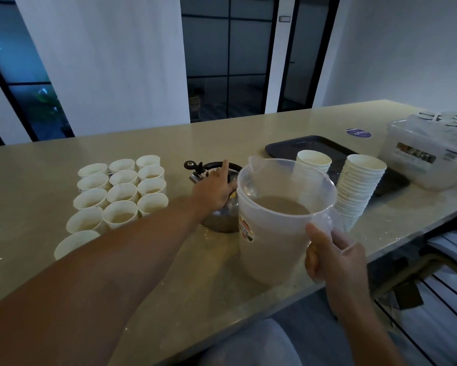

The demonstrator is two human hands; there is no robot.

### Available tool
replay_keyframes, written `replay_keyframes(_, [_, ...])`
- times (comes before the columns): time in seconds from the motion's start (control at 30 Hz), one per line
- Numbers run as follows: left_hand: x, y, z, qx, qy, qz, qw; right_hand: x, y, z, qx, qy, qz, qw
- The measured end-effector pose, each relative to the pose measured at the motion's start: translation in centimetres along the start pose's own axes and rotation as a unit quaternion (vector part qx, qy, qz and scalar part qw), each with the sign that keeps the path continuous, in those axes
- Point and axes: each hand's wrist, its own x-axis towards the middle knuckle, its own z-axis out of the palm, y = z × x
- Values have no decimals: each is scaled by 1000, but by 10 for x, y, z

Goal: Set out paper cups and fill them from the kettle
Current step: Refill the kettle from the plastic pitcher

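Head view shows us the long beige counter running under both arms, the biggest thing here. Beyond our right hand lies a dark tray, and past that a clear plastic bin whose contents we cannot make out. The translucent jug, partly filled with a pale brown liquid, is just left of our right hand, whose fingers and thumb are curled tight round the handle; the handle itself is mostly hidden by that grip. Behind the jug, under our left hand, stands the steel kettle, its right side hidden by the jug. The left hand rests on the kettle's top near the black handle, forefinger pointing up straight, the other fingers bent down out of sight, so we cannot tell whether they grasp anything. Left of that hand the paper cups are set out in rows, several holding pale liquid; our forearm cuts off the nearest ones. Just beyond the right hand a tall cup stack leans, with a shorter stack beside it.
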Motion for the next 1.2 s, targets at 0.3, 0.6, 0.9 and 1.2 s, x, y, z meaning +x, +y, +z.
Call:
replay_keyframes(0.3, [-67,10,35,-174,115,35,977,5,-17,0,88,0,106,990])
replay_keyframes(0.6, [-127,6,11,-363,124,50,922,0,-35,30,154,112,98,977])
replay_keyframes(0.9, [-131,20,-84,-448,217,95,862,52,-124,43,227,52,116,966])
replay_keyframes(1.2, [-77,80,-134,-407,233,165,868,135,-216,41,215,63,29,974])
